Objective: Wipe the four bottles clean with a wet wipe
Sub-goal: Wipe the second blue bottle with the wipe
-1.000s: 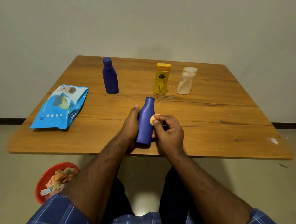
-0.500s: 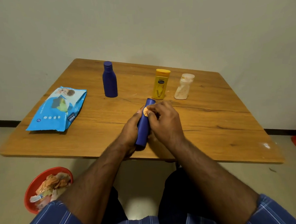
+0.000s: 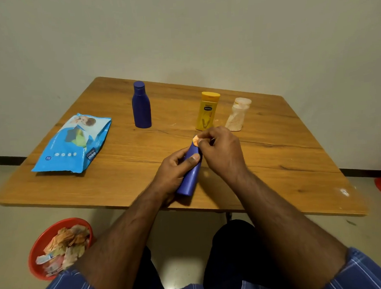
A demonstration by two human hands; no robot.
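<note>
Since a second ago I see the wipe (image 3: 195,140) has climbed from the body to the cap of the blue bottle (image 3: 190,175), low in the centre above the counter (image 3: 274,162), so this bottle seems nearly done; left hand (image 3: 175,171) wraps it tilted, right hand (image 3: 221,151) fingers (image 3: 201,141) pinch the wipe.

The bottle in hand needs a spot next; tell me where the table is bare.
Bare wood lies between the wipes pack and the standing blue bottle, and along the table right of the right hand. Crowded: behind that hand, around the yellow bottle and clear bottle.
</note>
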